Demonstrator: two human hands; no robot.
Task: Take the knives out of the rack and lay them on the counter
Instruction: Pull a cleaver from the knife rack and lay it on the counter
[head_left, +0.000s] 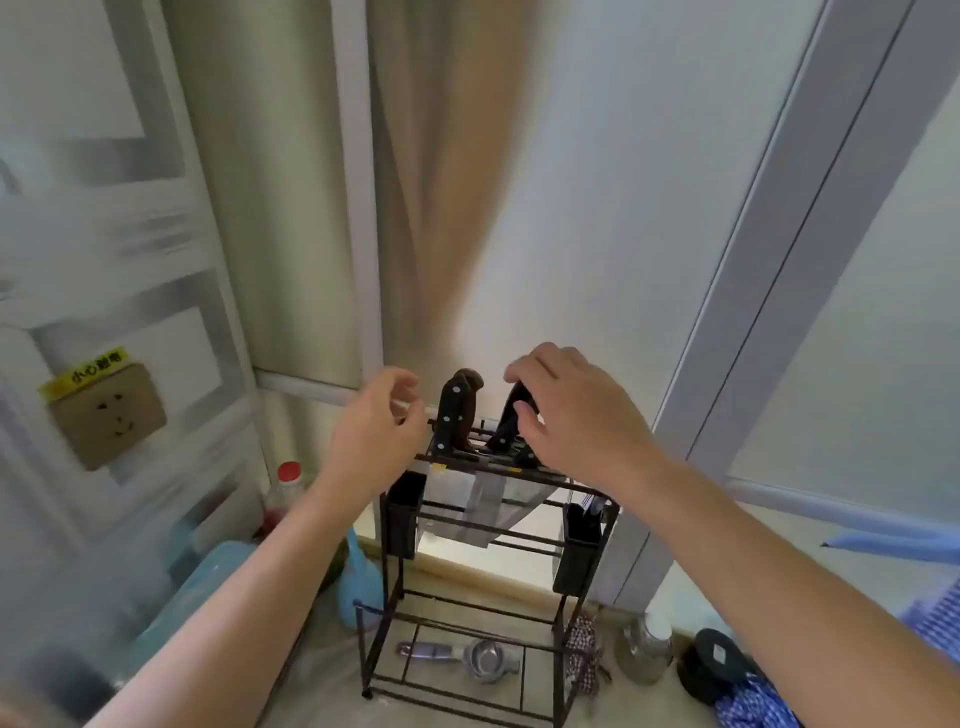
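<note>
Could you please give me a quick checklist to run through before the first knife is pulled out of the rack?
1. Knives seated in the rack: ok, the riveted-handle knife and the dark-handle knife both stand in the top slots.
2. Right hand on a handle: ok, its fingers curl over the dark-handle knife, though a firm grip cannot be confirmed.
3. Left hand ready: not ok, it is beside the riveted-handle knife, open and not touching.
4. Blades free to slide upward: cannot tell, they show only blurred behind the rack's bars.
5. Clear counter spot for laying: ok, bare surface lies left of the rack's base.
</note>
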